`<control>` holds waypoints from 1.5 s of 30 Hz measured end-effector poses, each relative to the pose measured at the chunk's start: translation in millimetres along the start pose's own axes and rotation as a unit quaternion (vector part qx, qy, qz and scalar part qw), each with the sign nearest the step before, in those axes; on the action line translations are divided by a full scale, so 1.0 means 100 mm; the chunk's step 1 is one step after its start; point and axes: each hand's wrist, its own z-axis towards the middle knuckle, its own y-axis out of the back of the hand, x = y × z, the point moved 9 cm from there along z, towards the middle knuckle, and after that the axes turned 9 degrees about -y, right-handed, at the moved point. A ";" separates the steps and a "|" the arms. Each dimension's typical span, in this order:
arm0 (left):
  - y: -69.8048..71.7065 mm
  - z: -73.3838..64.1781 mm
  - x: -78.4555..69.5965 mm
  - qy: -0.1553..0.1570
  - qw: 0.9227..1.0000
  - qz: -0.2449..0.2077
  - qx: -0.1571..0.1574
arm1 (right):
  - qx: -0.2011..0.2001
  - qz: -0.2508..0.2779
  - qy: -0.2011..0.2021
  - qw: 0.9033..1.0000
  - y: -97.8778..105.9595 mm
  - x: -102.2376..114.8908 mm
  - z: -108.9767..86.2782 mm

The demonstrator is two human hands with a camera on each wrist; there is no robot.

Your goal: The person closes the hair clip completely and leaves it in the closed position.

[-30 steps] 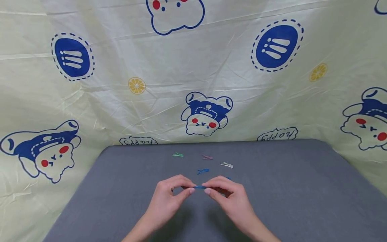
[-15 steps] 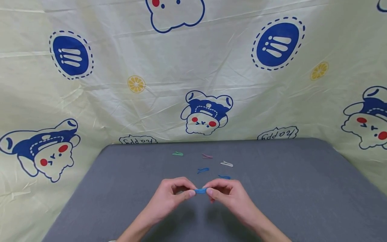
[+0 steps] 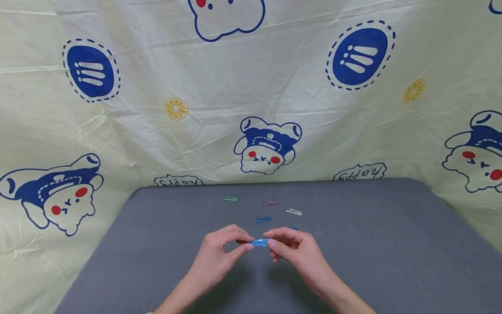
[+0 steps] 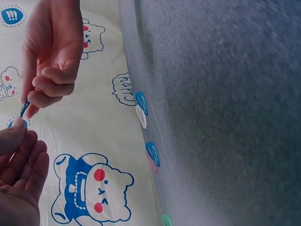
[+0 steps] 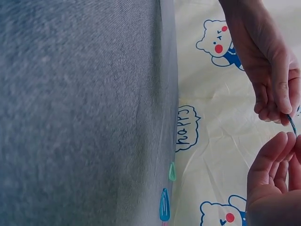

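Note:
Between my two hands, above the table, is a blue snap hair clip (image 3: 260, 242), its broad face showing in the head view. My left hand (image 3: 220, 250) pinches its left end between thumb and forefinger. The other end is pinched by my right hand (image 3: 300, 252), whose fingertips hide part of it. From the left wrist the held clip (image 4: 24, 109) appears edge-on, as a thin dark strip; the right wrist view shows the same clip (image 5: 291, 124) from its side.
On the grey table (image 3: 137, 261), beyond my hands, lie a green clip (image 3: 230, 199), a pink clip (image 3: 269, 202), a white clip (image 3: 294, 212) and a blue clip (image 3: 263, 220). Another blue clip (image 4: 141, 103) is partly covered by my right hand in the head view. A patterned cloth (image 3: 211, 144) hangs behind.
The held clip has turned from a thin edge-on view to showing its face. Over the last half second both hands have risen slightly, and the right hand again covers part of the nearest blue clip.

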 end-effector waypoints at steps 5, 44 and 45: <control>0.02 0.02 -0.02 -0.021 1.000 0.016 -0.006 | -0.006 -0.054 0.029 0.998 0.00 0.04 0.00; -0.07 -0.06 0.22 -0.008 0.995 0.045 0.086 | -0.021 -0.317 0.089 0.944 -0.10 0.15 0.05; -0.07 -0.07 0.24 -0.002 0.995 0.044 0.087 | -0.015 -0.321 0.086 0.943 -0.11 0.15 0.07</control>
